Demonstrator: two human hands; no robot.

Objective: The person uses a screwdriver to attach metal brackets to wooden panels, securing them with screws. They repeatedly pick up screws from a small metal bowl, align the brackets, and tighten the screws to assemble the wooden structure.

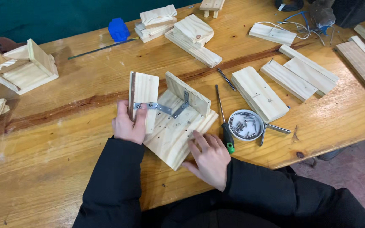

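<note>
Pine base board (175, 137) lies flat at the near edge of the desk (64, 139), turned cornerwise to the person. One upright pine panel (187, 96) stands on its far side; a second upright panel (144, 98) stands at its left edge, not visibly fastened.

Left hand (128, 125): closed round the lower part of the left panel, thumb pressing a flat metal bracket (152, 106) against the panel face. That strip seems to run on to an angle bracket (181, 106) in the corner; where they meet is unclear.

Right hand (208, 156): fingers spread, palm down, pressing the near right corner of the base board. Holds nothing.

Handling, as judged: softwood, stiff, light, dry and grippy rather than slick. The assembly looks likely to hinge at the unfixed panel, so lifting by the base board with both hands under the edges seems safest; panel tops look like poor handles. Edges may splinter. Thin bracket is small and likely slippery.

Nearby: green-tipped screwdriver (224, 122) just right of the board, round dish of screws (246, 125), a loose angle bracket (272, 131), stacked pine offcuts (259, 93), blue object (118, 29).
</note>
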